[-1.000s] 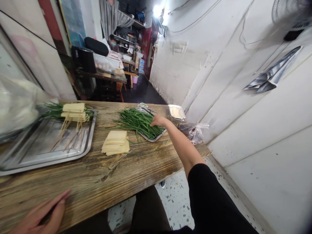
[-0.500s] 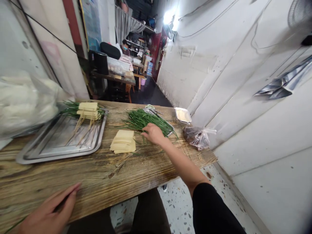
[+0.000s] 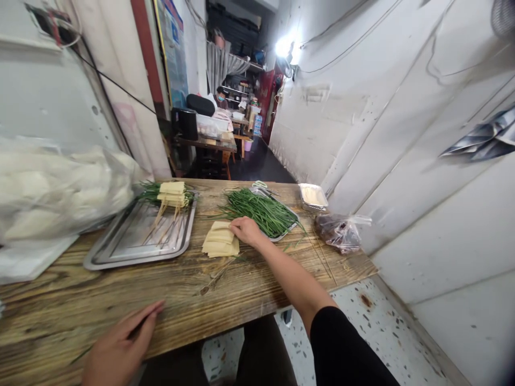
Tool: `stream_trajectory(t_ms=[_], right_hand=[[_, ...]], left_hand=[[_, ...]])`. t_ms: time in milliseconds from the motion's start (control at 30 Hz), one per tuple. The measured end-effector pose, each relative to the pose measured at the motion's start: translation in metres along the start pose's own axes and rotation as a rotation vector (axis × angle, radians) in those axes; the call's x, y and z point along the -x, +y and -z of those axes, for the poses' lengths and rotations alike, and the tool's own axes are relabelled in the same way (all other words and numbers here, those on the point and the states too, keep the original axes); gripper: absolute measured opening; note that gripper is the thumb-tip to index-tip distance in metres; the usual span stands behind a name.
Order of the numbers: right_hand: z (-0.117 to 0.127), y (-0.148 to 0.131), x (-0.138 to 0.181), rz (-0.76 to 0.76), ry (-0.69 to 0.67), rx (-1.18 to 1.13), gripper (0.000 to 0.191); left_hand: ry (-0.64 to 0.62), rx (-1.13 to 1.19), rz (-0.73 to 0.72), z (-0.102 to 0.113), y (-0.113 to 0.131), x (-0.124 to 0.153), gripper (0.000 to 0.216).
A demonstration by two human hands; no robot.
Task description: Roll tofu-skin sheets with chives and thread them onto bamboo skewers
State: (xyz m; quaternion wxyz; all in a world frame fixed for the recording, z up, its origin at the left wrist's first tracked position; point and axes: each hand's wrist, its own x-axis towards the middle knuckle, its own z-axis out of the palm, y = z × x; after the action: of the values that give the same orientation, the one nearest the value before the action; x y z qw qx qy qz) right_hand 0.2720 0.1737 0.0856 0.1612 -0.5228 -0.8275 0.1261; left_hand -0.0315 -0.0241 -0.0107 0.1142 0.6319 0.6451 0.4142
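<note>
My right hand (image 3: 246,230) reaches over the wooden table (image 3: 120,300) and rests on the right edge of a stack of pale yellow tofu sheets (image 3: 219,240); its fingers curl down, and I cannot see what they hold. Just beyond it a small metal tray (image 3: 286,231) holds a heap of green chives (image 3: 261,210). My left hand (image 3: 120,348) lies near the table's front edge with fingers together, pressing thin green stalks against the wood.
A large metal tray (image 3: 137,246) at the left carries skewered tofu rolls with chives (image 3: 172,194). A big plastic bag (image 3: 56,187) sits far left. A foil container (image 3: 313,196) and a dark bag (image 3: 338,231) lie right. A person sits at a far table.
My right hand has pulled back from the chive tray to the tofu sheet stack. The view has shifted left and up; my left hand stays on the table edge.
</note>
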Motion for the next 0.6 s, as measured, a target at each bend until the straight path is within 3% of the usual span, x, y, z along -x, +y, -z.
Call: stream_trajectory(t_ms=[233,400,500,600], right_hand=[[0.010,-0.013,-0.015,-0.207,0.011,0.064,0.027],[0.033,-0.028,-0.007,-0.269,0.200,0.072,0.044],[0.022,-0.044,0.034,-0.031,0.274,0.086,0.038],[-0.019,-0.061,0.097,0.377,0.124,0.164,0.022]], left_hand=[[-0.050,-0.015,0.069,-0.001,-0.005,-0.002,0.038],[-0.036,-0.034,0.045,0.002,-0.006,0.000,0.041],[0.110,-0.114,-0.131,0.005,0.008,0.003,0.046],[0.164,-0.162,-0.446,0.001,0.026,0.003,0.054]])
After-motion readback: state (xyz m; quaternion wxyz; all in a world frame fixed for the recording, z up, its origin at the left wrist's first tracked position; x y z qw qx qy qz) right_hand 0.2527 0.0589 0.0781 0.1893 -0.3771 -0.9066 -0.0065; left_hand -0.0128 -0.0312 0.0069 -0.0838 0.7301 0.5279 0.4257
